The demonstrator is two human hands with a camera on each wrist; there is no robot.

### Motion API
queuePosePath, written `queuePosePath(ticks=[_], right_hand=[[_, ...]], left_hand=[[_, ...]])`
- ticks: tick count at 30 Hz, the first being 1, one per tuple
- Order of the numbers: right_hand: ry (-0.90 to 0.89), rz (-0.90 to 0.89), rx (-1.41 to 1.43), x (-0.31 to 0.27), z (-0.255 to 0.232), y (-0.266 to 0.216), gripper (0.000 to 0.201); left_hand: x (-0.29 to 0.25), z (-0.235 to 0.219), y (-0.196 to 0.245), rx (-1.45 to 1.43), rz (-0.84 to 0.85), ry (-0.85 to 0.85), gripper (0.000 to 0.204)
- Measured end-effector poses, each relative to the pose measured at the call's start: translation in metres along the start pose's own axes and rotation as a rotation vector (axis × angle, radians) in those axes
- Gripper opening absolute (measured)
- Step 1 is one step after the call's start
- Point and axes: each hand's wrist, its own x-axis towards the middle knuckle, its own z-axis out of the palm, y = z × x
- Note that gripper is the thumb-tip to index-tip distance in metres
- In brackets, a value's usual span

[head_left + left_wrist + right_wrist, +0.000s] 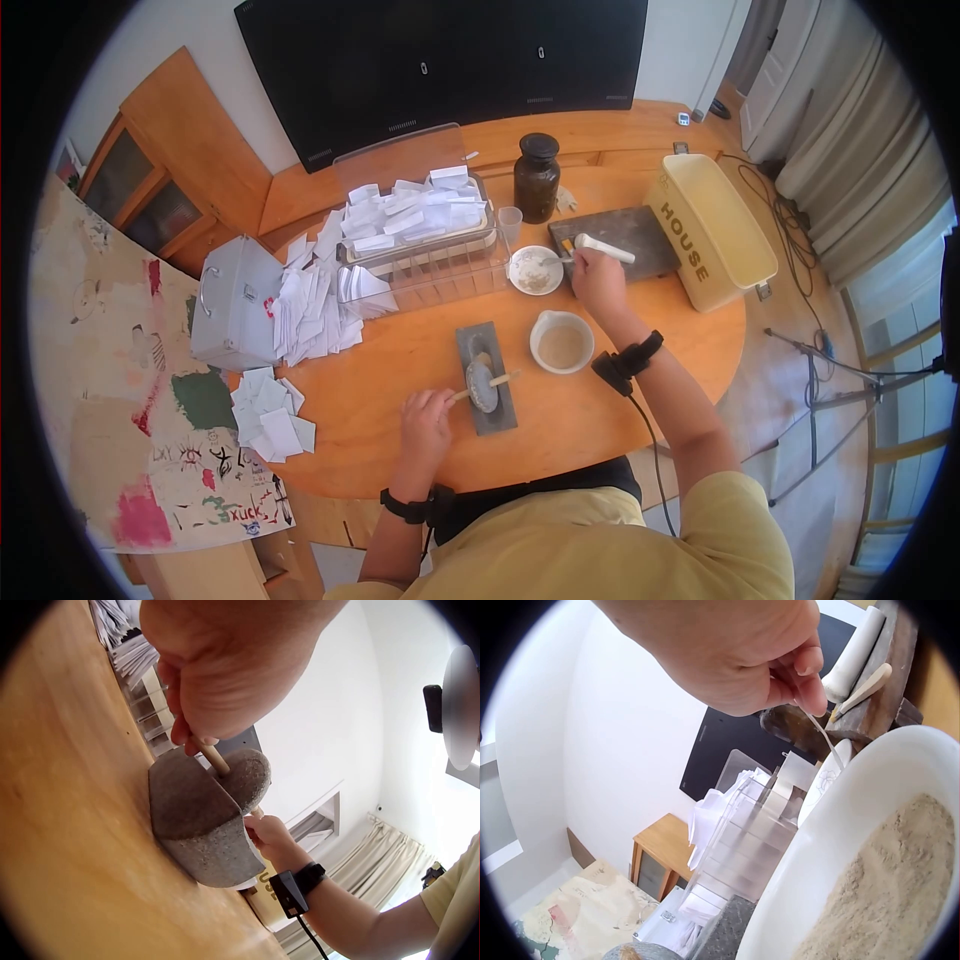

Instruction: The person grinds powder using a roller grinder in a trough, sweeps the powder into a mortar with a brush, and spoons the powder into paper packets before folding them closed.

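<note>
In the head view my left hand (pixel 426 425) grips one end of the wooden axle (pixel 461 396) of a grey stone grinding wheel (pixel 482 388). The wheel stands in the hollow of a boat-shaped stone trough (pixel 206 825). My right hand (pixel 600 285) is over the right side of the table. In the right wrist view it pinches a thin, pale spoon handle (pixel 823 733), whose lower end reaches the small white dish (pixel 823 782). Bits of pale material lie in that dish. Nearer me, a white bowl (pixel 535 352) holds beige powder (pixel 889 889).
A white pestle (pixel 855 656) and a small brush (pixel 866 691) lie on a dark slab (pixel 640 235). Behind are a dark lidded jar (pixel 537 185) and a cream HOUSE bin (pixel 690 240). Left stand a clear box (pixel 430 275) of folded papers, loose papers and a silver case (pixel 235 310).
</note>
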Motion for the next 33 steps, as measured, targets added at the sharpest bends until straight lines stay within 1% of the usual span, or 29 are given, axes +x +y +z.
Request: queuePosePath(ticks=[6,9,12,15,18,21,24,27,29,33], right_hand=[[-0.047,0.034,0.172,-0.002,0.013,0.005,0.014],[-0.099,0.055,0.222,-0.005,0.015,0.004,0.014],[-0.131,0.124,0.271,-0.008,0.014,0.000,0.015],[-0.187,0.222,0.370,-0.008,0.020,0.009,0.016],[-0.254,0.400,0.518,-0.008,0.018,0.011,0.018],[-0.262,0.473,0.582,-0.008,0.020,0.015,0.018],[-0.271,0.527,0.600,-0.008,0.010,0.007,0.017],[-0.268,0.568,0.659,-0.009,0.001,0.003,0.015],[-0.308,0.546,0.705,-0.015,-0.006,0.000,0.014],[-0.463,0.522,0.805,-0.036,-0.026,-0.024,0.013]], left_hand=[[-0.001,0.001,-0.001,0.001,-0.009,0.002,0.011],[0.000,0.000,0.001,-0.002,-0.004,-0.002,0.011],[0.000,-0.001,0.001,0.003,-0.007,-0.005,0.011],[0.000,-0.001,0.003,0.004,-0.013,-0.007,0.011],[0.000,-0.002,0.003,0.006,-0.020,-0.012,0.011],[0.000,-0.001,0.002,0.005,-0.019,-0.008,0.011],[-0.001,0.000,0.001,0.006,-0.012,-0.004,0.010],[0.000,-0.001,0.002,0.010,-0.003,-0.001,0.010],[0.000,-0.002,0.003,0.010,-0.003,-0.001,0.010],[-0.001,-0.001,0.003,-0.003,0.002,0.001,0.011]])
